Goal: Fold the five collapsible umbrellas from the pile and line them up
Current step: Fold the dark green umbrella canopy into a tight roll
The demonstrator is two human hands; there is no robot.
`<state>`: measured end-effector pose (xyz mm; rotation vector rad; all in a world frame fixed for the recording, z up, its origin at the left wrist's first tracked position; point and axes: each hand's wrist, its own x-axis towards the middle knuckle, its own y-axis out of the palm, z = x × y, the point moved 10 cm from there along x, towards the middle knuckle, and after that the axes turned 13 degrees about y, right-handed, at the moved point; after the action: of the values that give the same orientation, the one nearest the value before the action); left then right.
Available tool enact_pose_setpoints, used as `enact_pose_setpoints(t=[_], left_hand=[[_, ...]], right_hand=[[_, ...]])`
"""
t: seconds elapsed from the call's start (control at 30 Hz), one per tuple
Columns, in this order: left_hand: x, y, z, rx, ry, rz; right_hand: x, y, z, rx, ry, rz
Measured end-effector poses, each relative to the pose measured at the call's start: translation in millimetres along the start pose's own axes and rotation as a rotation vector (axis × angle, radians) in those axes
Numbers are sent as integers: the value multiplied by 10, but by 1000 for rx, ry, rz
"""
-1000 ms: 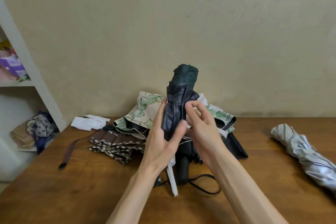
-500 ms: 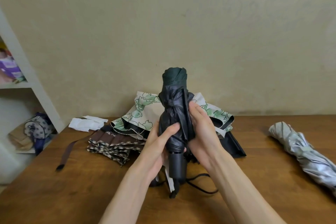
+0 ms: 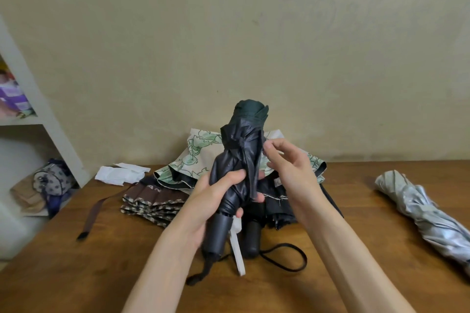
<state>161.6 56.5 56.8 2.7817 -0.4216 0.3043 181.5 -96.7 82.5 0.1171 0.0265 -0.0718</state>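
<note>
Your black umbrella [image 3: 241, 160] stands upright over the surface [image 3: 101, 274], with your left grip [image 3: 216, 195] wrapped round its lower canopy just above the handle. Your right grip [image 3: 287, 168] hovers beside the strap [image 3: 239, 144], fingers loosely curled; I cannot tell whether it pinches anything. Squeeze the folds tight and cinch the strap snugly. The pile [image 3: 203, 157] lies behind, a silver umbrella [image 3: 419, 208] lies to the right, and shelves [image 3: 38, 119] stand on the left.

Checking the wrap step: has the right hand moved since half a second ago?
Yes. The right hand has pulled its palm off the dark umbrella, rightward and slightly up against the floral umbrella behind; only its fingertips stay near the canopy.
</note>
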Motion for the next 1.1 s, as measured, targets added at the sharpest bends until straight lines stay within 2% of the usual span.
enact_pose_setpoints(t=[0.13, 0.3, 0.43, 0.53, 0.63, 0.7, 0.83, 0.93, 1.0, 1.1], left_hand=[[75, -135, -93, -118, 130, -6], [56, -229, -230, -191, 237, 21], [34, -245, -245, -192, 255, 57], [59, -361, -162, -65, 219, -23], [46, -337, -87, 72, 171, -44], [46, -258, -68, 160, 151, -51], [71, -129, -140, 380, 225, -59], [63, -5, -132, 459, 234, -17], [58, 25, -109, 434, 211, 4], [46, 52, -25, 223, 83, 3]], right_hand=[[5, -60, 83, -46, -58, -32], [43, -85, -95, 46, 15, -65], [49, -118, -148, 136, 55, -95], [14, -53, -36, 204, 24, -12], [-61, 159, 74, 282, -2, 177], [-98, 246, 100, 256, -36, 209], [-150, 252, 210, 24, -218, 89], [-171, 228, 262, -78, -305, 2], [-170, 201, 267, -89, -319, -32], [-150, 171, 245, -73, -303, -36]])
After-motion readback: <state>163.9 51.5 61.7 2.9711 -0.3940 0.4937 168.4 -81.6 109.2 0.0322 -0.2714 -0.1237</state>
